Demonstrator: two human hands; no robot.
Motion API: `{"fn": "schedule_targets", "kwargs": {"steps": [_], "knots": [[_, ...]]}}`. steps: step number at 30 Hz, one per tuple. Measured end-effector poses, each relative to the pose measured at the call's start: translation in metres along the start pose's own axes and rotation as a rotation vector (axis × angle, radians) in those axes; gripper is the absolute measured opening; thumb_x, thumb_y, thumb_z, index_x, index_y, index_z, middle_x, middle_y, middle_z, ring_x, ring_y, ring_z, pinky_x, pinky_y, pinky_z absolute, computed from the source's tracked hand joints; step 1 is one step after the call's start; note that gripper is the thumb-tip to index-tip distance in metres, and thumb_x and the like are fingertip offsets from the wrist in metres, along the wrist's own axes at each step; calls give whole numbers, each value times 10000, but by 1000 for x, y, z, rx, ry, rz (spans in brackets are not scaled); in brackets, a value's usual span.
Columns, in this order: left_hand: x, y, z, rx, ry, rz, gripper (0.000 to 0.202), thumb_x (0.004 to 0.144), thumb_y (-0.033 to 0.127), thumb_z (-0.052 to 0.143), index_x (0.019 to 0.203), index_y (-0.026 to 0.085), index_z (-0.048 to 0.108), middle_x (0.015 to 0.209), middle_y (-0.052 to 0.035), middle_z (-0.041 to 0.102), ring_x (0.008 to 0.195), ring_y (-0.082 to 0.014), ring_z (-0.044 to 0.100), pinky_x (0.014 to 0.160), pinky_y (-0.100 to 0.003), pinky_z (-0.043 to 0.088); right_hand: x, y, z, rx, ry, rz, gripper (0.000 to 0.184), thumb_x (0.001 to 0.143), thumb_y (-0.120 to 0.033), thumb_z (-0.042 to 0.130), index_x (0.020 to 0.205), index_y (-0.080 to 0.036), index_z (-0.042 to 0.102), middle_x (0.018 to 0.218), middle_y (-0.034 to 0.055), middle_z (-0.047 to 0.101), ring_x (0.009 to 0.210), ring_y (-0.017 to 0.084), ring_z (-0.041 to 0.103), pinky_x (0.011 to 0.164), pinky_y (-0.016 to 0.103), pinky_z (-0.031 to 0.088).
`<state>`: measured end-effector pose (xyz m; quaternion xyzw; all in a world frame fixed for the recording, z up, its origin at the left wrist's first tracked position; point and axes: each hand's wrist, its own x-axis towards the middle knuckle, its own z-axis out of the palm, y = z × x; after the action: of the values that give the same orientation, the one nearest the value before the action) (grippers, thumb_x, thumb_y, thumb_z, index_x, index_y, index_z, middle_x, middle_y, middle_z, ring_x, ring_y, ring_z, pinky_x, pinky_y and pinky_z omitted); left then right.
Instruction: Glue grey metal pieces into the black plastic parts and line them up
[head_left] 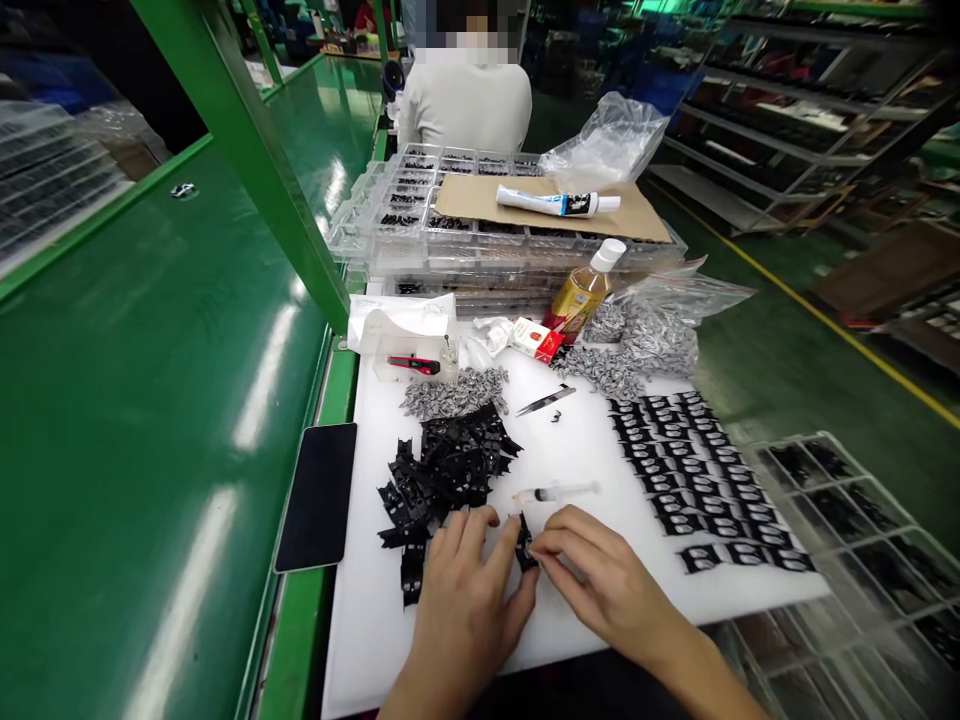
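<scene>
My left hand [466,590] and my right hand [600,578] meet low on the white work board [375,620]. Between their fingertips they pinch one small black plastic part [523,545]. Just beyond my left hand lies a heap of the same black parts [448,465]. A clear syringe [559,491] rests on the board right above my hands. Rows of finished black parts [697,470] are laid out to the right.
Tweezers [546,400], a pile of small metal pieces [450,392], a bag of metal pieces [645,335], a bottle [581,292], a red box [536,340] and a dark phone [319,495] surround the board. Stacked clear trays [420,215] stand behind. A person [465,100] sits beyond them.
</scene>
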<state>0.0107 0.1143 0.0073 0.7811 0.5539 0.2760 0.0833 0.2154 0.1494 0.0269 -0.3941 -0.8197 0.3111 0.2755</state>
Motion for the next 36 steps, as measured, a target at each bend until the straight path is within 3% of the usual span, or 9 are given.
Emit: {"fn": "schedule_targets", "kwargs": {"steps": [8, 13, 19, 26, 36], "knots": [[0, 0, 0, -6, 2, 0, 390, 979, 313, 675, 1352, 202, 651, 1182, -118, 655, 1001, -292, 606, 779, -426, 478, 1, 1, 3, 22, 25, 48, 171, 1049, -116, 556, 1073, -251, 660, 973, 42, 672, 891, 188, 683, 789, 318, 580], [3, 0, -2, -6, -10, 3, 415, 970, 307, 682, 1366, 191, 647, 1180, -129, 653, 1002, -302, 606, 787, -436, 477, -1, 2, -14, -41, 64, 99, 142, 1044, -141, 572, 1010, -240, 669, 921, 39, 659, 849, 191, 679, 737, 316, 563], [2, 0, -2, -15, -31, 11, 412, 990, 325, 662, 1370, 167, 648, 1204, -147, 642, 1025, -318, 608, 805, -458, 483, -2, 30, -33, -196, 137, 120, 130, 1045, -151, 585, 973, -215, 673, 884, 37, 628, 809, 197, 657, 739, 345, 525], [2, 1, -4, -8, -35, 11, 408, 1006, 341, 637, 1375, 165, 651, 1212, -147, 639, 1038, -312, 607, 812, -450, 482, -6, 34, -27, -226, 135, 113, 134, 1051, -159, 578, 1043, -224, 694, 915, 42, 653, 834, 202, 681, 757, 340, 556], [4, 0, -4, -4, -21, 20, 394, 1019, 322, 604, 1379, 169, 648, 1208, -146, 653, 1006, -294, 607, 820, -436, 470, -9, 35, -36, -221, 124, 126, 147, 1067, -185, 548, 1111, -236, 678, 991, 67, 682, 889, 218, 713, 787, 343, 593]]}}
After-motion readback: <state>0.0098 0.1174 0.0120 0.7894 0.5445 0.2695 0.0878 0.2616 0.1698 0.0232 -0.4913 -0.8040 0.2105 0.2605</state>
